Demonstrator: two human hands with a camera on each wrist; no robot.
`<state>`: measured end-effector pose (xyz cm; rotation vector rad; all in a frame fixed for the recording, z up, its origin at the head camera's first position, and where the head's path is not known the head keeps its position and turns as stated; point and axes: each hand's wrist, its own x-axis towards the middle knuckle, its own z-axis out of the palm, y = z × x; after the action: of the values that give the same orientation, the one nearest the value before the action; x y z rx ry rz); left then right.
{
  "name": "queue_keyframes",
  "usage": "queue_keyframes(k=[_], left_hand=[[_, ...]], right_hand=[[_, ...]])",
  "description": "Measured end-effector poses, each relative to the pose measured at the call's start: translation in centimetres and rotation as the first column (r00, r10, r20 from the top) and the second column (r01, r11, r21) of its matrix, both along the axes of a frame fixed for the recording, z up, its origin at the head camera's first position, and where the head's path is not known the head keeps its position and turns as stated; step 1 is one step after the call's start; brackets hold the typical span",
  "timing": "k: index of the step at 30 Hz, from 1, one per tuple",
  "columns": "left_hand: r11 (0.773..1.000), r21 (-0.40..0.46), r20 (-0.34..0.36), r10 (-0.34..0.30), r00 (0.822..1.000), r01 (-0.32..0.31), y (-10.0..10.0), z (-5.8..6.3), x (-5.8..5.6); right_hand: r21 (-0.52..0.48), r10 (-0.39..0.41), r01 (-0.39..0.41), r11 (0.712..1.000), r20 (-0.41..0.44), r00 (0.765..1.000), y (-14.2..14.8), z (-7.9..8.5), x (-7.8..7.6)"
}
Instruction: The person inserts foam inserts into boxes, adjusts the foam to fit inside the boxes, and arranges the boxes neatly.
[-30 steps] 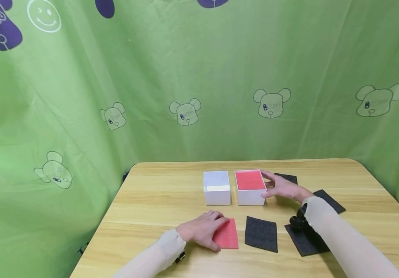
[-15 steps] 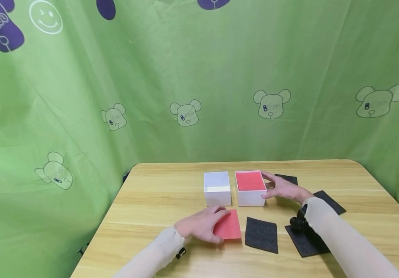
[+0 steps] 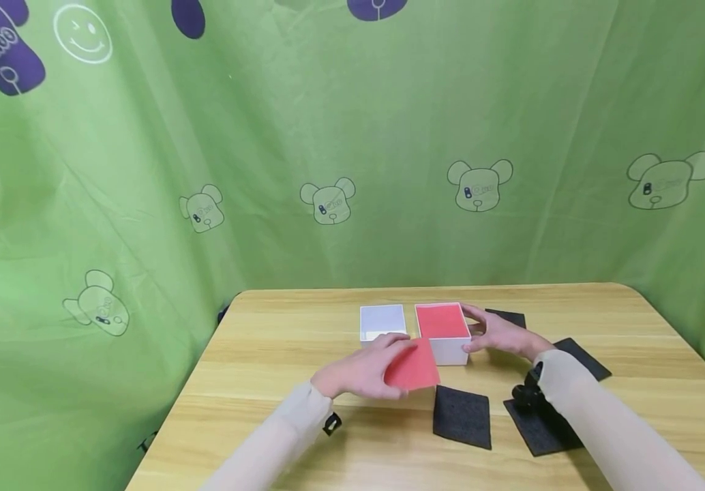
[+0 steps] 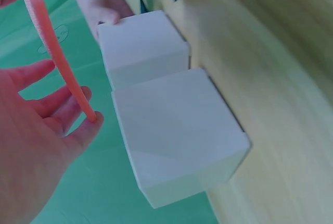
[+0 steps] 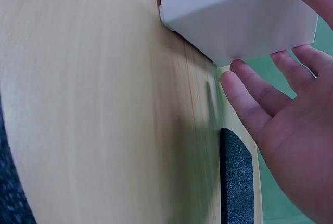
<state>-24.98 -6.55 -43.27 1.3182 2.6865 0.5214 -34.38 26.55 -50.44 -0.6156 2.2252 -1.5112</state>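
- The person's left hand (image 3: 365, 372) is out over the middle of the wooden surface (image 3: 266, 341), its grip pinching a red felt sheet (image 3: 415, 368) between thumb and fingertips.
- I see that sheet held tilted in the air, just near of the boxes; from above it overlaps the near left corner of the right white box (image 3: 451, 351).
- The right hand (image 3: 500, 334) holds that box at its right side, the grip spread across it, thumb at the near corner and fingers toward the far one.
- More red felt (image 3: 441, 320) lies in the right white box, filling its mouth just below the rim.
- Just to its left stands the left white box (image 3: 382, 320), pale inside, its near side mostly hidden from me by the left hand.
- Black felt pieces lie flat around: one near (image 3: 461, 417), in front of the right white box; one at the near right (image 3: 539, 429), partly under the right sleeve (image 3: 610, 423); one farther right (image 3: 582, 358); one at the far side (image 3: 508, 317), beyond the right hand.
- A green curtain (image 3: 389, 88) printed with bear heads hangs behind it all.
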Motion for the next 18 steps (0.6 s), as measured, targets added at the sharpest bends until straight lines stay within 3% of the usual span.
queue_keyframes(k=[9, 18], left_hand=[[1.000, -0.004, -0.084, 0.020, 0.996, -0.021, 1.6, 1.1, -1.7], [0.998, -0.014, -0.115, 0.055, 0.992, -0.057, 3.3, 1.7, -3.8]], right_hand=[[-0.006, 0.001, -0.001, 1.000, 0.006, 1.000, 0.1, -0.1, 0.0], [0.019, -0.009, 0.009, 1.000, -0.005, 1.000, 0.0, 0.1, 0.2]])
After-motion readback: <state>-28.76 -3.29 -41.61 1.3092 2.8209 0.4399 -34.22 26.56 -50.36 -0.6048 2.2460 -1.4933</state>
